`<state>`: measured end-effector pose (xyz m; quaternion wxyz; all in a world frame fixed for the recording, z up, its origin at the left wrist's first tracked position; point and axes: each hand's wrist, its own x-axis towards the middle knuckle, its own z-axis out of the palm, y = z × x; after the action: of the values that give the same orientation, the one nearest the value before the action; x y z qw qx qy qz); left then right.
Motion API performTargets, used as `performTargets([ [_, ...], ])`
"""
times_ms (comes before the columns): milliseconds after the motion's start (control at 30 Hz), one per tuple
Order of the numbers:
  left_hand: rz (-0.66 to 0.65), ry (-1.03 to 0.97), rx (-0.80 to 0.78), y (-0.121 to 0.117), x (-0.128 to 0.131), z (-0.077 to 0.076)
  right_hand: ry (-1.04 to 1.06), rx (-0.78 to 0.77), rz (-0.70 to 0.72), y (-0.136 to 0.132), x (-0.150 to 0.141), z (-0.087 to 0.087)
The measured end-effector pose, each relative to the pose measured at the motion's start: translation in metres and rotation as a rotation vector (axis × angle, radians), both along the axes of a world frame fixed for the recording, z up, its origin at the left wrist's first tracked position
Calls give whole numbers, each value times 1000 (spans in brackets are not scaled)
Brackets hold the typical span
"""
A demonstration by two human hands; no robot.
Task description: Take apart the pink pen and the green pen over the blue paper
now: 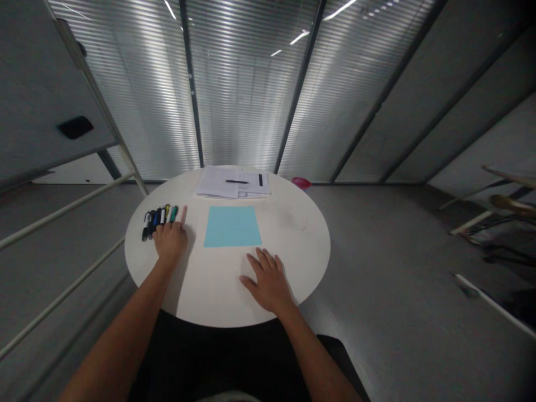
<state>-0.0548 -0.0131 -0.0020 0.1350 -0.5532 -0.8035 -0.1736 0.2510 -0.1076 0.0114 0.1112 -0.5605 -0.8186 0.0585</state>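
The white table point(209, 293) top spans from my right grip point(268, 283) to the rounded near edge. That grip rests palm-down, spread, just beside the blue sheet's point(233, 226) near right corner. My left grip point(171, 240) touches the row of pens point(162, 216); whether it pinches one, I cannot tell.

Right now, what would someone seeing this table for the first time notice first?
Probably the bright light-blue rectangular sheet near the middle of the round white table. Next, the row of slim, multicoloured pens at its left side, with the left hand on them, and the white printed papers at the far edge.
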Motion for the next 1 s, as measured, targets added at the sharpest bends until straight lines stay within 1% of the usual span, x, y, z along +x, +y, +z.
performTargets([
  [100,-11,2,-19,0,-1,1,-1,1,-2,0,0,0],
  [433,-17,28,4,-1,-2,0,18,1,0,2,-1,-2],
  [533,-47,8,57,-1,-3,0,41,-7,-6,6,0,-2],
  [667,-20,-110,161,4,-9,0,122,-18,-47,19,4,5],
  [767,-54,-268,245,8,-12,2,278,-33,-99,37,7,11],
  [833,-89,-409,311,12,-9,7,454,-62,-149,55,6,14],
  [867,-112,-486,343,15,-5,11,564,-105,-174,65,5,15],
  [933,-199,-649,400,22,6,20,788,-195,-204,88,-1,18],
  [1000,-302,-759,410,32,20,30,982,-280,-214,113,-9,24],
])
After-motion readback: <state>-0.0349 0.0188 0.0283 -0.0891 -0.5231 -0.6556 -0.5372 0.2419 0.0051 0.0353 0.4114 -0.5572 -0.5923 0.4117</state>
